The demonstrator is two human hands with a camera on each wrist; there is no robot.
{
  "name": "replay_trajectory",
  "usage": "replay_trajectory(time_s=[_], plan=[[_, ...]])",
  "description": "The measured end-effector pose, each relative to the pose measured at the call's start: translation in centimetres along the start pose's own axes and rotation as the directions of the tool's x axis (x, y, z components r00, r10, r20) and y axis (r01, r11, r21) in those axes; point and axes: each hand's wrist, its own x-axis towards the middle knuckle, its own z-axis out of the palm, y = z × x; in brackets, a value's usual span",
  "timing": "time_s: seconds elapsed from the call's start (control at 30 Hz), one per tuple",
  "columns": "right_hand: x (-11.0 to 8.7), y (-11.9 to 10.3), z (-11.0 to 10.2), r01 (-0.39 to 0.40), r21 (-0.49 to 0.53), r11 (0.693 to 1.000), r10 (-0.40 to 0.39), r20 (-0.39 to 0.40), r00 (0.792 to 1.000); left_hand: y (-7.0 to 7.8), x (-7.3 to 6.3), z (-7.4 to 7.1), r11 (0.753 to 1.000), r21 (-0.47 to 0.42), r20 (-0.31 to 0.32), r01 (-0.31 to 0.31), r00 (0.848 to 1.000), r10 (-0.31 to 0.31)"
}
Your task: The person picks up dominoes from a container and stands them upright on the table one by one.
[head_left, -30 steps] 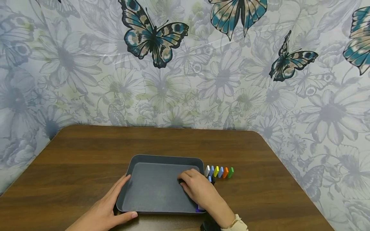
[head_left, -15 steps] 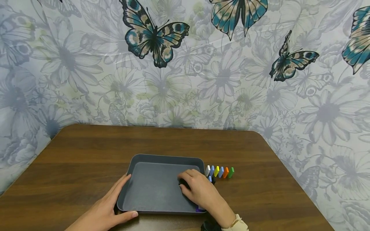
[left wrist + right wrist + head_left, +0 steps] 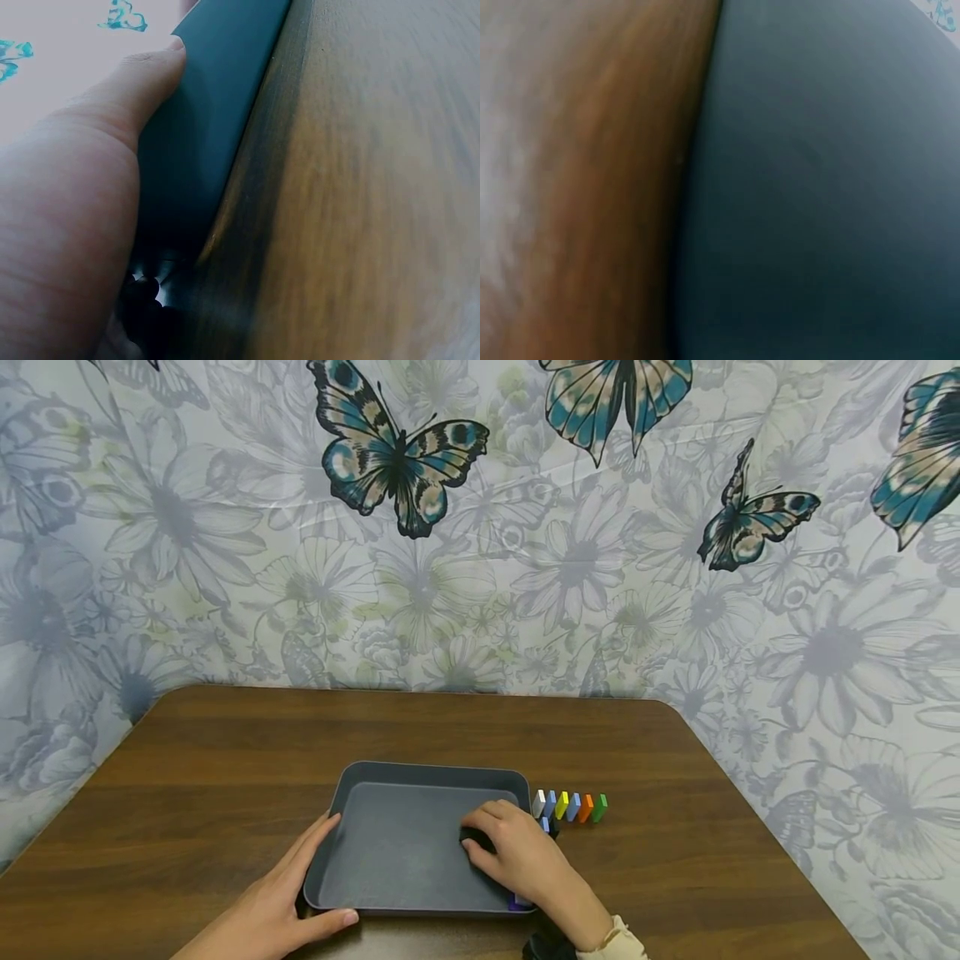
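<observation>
A dark grey rectangular tray (image 3: 405, 843) lies on the wooden table. My left hand (image 3: 273, 893) touches its near left corner, index finger along the left rim and thumb (image 3: 150, 75) straight against the front wall. Over the tray's right part, my right hand (image 3: 513, 843) has curled fingers and pinches a small dark thing (image 3: 472, 837), mostly hidden by the hand; I cannot tell its kind. Purple pieces (image 3: 517, 903) show in the near right corner, partly behind the right wrist. The right wrist view holds mainly blurred tray surface (image 3: 817, 187).
Just right of the tray, several coloured domino-like blocks stand in a row, from a white block (image 3: 539, 803) to a green block (image 3: 599, 808). A blue block (image 3: 545, 825) and a black one are nearer the hand. Behind the table (image 3: 225, 760) hangs butterfly-patterned fabric (image 3: 450, 610).
Slightly more of the dark thing shows between my right thumb and fingers, as the thumb has shifted a little. My left hand and the tray stay in place.
</observation>
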Motion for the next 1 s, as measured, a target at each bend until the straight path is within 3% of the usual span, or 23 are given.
replay_trajectory(time_s=[0.3,0.57,0.83,1.0], plan=[[-0.2,0.1,-0.2,0.006,0.120,0.993,0.000,-0.048,0.999,-0.3,-0.1,0.2,1.000,-0.010,0.022,0.018,1.000,-0.018],[-0.6,0.1,-0.4,0.058,0.233,0.971,-0.031,-0.120,0.992,-0.6,-0.2,0.2,1.000,-0.017,-0.001,-0.014,1.000,0.014],[-1.4,0.3,-0.2,0.153,0.369,0.917,-0.060,-0.252,0.966,-0.6,-0.1,0.2,1.000,-0.005,-0.016,-0.018,1.000,0.018],[-1.9,0.4,0.2,0.204,0.394,0.896,-0.051,-0.365,0.930,-0.5,-0.1,0.4,1.000,0.004,-0.024,-0.028,0.999,0.028]])
